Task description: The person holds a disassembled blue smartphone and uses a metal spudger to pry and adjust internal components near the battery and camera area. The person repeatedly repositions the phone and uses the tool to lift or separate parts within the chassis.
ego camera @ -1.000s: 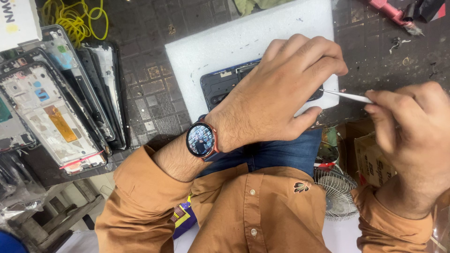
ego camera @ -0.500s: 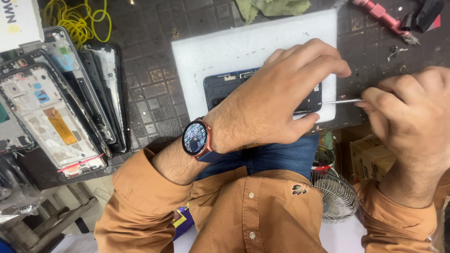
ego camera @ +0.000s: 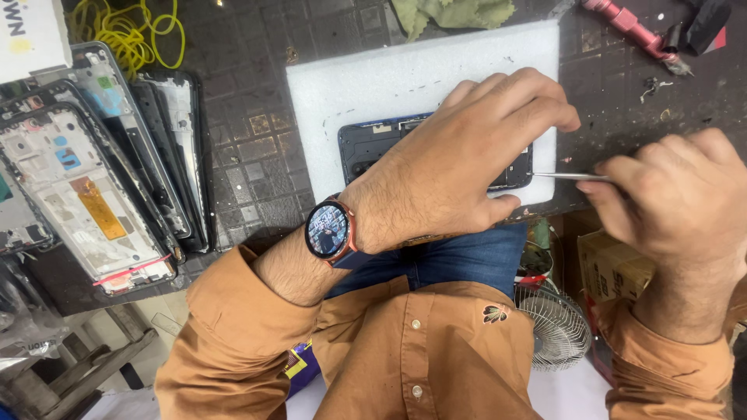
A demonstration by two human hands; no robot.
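I see a stack of stripped phone frames (ego camera: 93,179) at the bench's left edge, yellow wire (ego camera: 128,31) coiled at its far left corner, a green cloth (ego camera: 451,14) along the far edge, and a red tool (ego camera: 634,31) near the far right corner.

Bright, even overhead light, soft shadows, mild glare on white foam pad (ego camera: 373,93), sharp focus.
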